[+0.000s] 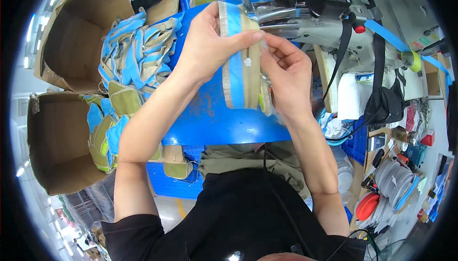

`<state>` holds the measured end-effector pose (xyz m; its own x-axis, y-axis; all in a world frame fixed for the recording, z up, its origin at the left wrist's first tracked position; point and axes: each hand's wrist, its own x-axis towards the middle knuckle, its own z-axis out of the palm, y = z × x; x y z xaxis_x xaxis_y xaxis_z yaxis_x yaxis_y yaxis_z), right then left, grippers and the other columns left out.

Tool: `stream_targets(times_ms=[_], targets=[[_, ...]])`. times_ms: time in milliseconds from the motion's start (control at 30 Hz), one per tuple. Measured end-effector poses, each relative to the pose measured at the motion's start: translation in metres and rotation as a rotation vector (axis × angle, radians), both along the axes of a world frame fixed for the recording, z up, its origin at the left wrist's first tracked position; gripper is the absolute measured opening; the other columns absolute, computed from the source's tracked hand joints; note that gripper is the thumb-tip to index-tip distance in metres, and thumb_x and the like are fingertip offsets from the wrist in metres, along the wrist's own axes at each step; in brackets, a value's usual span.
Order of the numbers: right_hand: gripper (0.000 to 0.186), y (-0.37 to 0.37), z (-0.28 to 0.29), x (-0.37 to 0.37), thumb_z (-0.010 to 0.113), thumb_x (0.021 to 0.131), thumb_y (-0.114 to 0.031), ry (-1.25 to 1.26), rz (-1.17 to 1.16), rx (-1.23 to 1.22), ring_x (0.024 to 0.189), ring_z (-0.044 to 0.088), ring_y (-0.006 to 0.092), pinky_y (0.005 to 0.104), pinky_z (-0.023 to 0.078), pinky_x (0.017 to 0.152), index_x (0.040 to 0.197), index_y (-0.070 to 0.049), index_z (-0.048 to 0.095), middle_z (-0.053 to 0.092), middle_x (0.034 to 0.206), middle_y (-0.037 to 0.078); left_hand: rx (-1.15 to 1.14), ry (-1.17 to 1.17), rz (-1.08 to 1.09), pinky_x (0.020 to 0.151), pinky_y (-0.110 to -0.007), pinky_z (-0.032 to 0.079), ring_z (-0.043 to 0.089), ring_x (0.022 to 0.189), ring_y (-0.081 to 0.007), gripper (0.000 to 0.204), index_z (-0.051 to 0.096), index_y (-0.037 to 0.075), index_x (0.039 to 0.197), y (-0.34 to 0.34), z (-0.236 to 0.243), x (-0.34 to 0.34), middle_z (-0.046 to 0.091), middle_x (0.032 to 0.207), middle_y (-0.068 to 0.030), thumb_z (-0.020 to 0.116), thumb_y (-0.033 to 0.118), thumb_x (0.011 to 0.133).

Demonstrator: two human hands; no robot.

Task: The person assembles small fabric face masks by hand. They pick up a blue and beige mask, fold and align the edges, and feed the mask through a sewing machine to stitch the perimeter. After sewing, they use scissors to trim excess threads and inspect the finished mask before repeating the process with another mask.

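Observation:
Both my hands hold up a blue and khaki fabric strip (pixel 235 82) near the sewing machine (pixel 305 15). It hangs down over the blue table (pixel 200 122), with a small white tab on its khaki side. My left hand (pixel 207 43) grips its upper left part, thumb across the front and fingers behind. My right hand (pixel 288 65) pinches the right edge between thumb and bent fingers, close to the left thumb. Some yellow-green material shows behind the strip's lower right edge. My fingers partly hide the strip's top and right edge.
A heap of blue and khaki strips (pixel 138 53) lies left of the strip. Two cardboard boxes (pixel 36 141) stand at the far left, with green and blue pouches (pixel 102 139) by the lower one. Blue tape (pixel 386 34) runs at the right, above white spools (pixel 393 180).

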<state>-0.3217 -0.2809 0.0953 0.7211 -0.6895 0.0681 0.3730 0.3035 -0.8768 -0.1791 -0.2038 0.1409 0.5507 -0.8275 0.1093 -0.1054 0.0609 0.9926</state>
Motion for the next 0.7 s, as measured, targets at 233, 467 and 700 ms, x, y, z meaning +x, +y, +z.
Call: stream_targets(times_ms=[233,467,700], targets=[[0.027,-0.005,0.006,-0.010,0.070,0.095,-0.006,0.005,0.117,0.093,0.084,0.068,0.0087,0.0232,0.055,0.075,0.119,0.005,0.067,0.073,0.099,0.008,0.102,-0.014,0.049,0.078,-0.029,0.056,0.067,0.087,-0.0120,0.054,0.059,-0.001,0.118,-0.005,0.007,0.002,0.070,0.100,-0.0066,0.089,0.017,0.077],[0.031,-0.004,0.018,-0.031,0.073,0.090,-0.007,-0.001,0.183,0.113,0.084,0.067,0.0092,0.0237,0.053,0.072,0.117,0.005,0.066,0.072,0.094,0.007,0.122,0.279,0.025,0.079,-0.029,0.057,0.070,0.089,-0.0119,0.035,0.064,0.000,0.115,0.043,0.005,-0.040,0.073,0.101,-0.0062,0.078,0.020,0.090],[0.034,0.002,0.020,-0.044,0.076,0.090,-0.016,0.051,0.129,-0.059,0.081,0.061,0.0060,0.0227,0.050,0.069,0.116,0.003,0.066,0.067,0.093,0.002,0.106,0.377,0.015,0.073,-0.026,0.058,0.070,0.081,-0.0099,0.023,0.066,0.003,0.111,0.067,0.045,-0.012,0.073,0.101,-0.0060,0.068,0.022,0.099]])
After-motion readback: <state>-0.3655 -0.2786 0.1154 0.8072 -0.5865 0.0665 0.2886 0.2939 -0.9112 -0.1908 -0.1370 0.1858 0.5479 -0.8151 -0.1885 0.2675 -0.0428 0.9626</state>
